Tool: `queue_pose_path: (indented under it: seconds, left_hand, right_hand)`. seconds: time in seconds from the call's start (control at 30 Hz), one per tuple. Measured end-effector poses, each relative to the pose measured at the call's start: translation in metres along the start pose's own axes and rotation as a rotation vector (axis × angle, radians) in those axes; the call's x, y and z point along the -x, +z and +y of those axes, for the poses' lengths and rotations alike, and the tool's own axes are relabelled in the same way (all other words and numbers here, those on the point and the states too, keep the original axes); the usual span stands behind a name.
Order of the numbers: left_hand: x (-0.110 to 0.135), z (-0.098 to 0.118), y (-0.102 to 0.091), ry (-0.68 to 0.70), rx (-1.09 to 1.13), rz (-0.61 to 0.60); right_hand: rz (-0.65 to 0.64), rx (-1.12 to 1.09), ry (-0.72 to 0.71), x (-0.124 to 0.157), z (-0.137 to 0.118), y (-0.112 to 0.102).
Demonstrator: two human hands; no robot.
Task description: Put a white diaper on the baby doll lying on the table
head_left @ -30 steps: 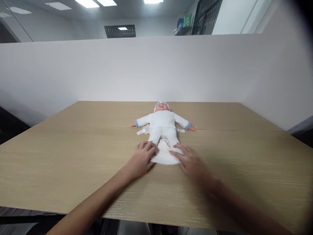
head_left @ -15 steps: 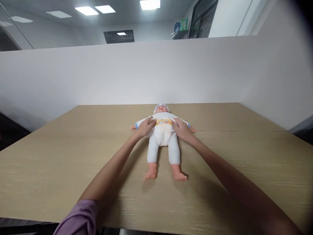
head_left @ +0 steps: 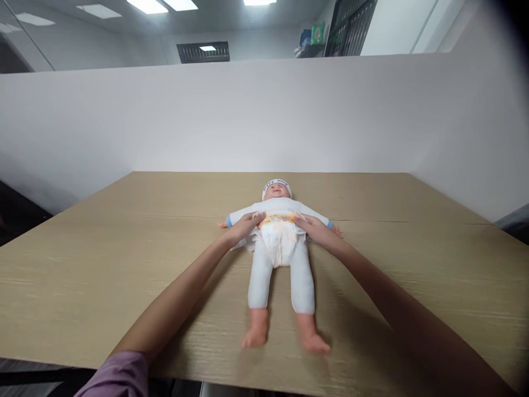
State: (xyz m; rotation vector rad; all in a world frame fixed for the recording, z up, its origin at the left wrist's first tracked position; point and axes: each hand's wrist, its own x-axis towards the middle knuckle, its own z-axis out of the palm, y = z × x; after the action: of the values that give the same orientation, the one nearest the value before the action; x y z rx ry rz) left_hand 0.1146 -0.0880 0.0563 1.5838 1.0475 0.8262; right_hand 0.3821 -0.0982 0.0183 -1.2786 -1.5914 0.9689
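A baby doll [head_left: 259,280] lies on its back, head away from me, in white clothes with blue cuffs and a white printed headband [head_left: 276,182]. Around its hips is a white diaper [head_left: 281,245] with an orange printed waistband. My left hand [head_left: 248,225] grips the diaper's waist at the left side, thumb on the band. On the opposite side my right hand [head_left: 314,227] holds the waist in the same way. Both hands hide the diaper's side edges. A loose white flap [head_left: 244,243] spreads out below my left hand.
The wide wood-coloured table [head_left: 124,264] has a seam running across it behind the doll's waist. A pale partition wall [head_left: 264,116] rises at the back, with side walls left and right. The table's front edge lies just beyond the doll's feet, toward me.
The doll has slid toward me, its feet now closer to the front edge. Both hands moved with it at the diaper's waist. More of the white flap shows at left.
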Motion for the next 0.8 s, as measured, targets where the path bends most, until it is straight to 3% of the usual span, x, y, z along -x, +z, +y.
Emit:
queue_pose_path:
  seconds: [0.13,0.3,0.43,0.53,0.6,0.67,0.8]
  left_hand:
    - [0.024,0.01,-0.001,0.01,-0.213,0.016]
    - [0.022,0.025,-0.001,0.056,-0.403,0.23]
    - [0.023,0.042,0.011,0.201,-0.478,0.344]
    - [0.024,0.049,0.035,0.434,-0.615,0.264]
    - [0.022,0.049,0.054,0.515,-0.726,0.156]
    - [0.018,0.047,0.07,0.516,-0.826,0.093]
    - [0.013,0.041,0.085,0.48,-0.933,0.096]
  right_hand:
    - [-0.017,0.059,0.037,0.024,-0.006,-0.019]
    - [0.202,0.144,-0.036,0.033,-0.008,-0.03]
    - [0.3,0.478,-0.105,0.064,0.008,-0.028]
    - [0.281,0.684,-0.206,0.084,0.025,-0.024]
    - [0.282,0.75,-0.24,0.09,0.033,-0.022]
    - [0.293,0.784,-0.237,0.089,0.038,-0.022]
    - [0.291,0.753,-0.118,0.086,0.044,-0.021]
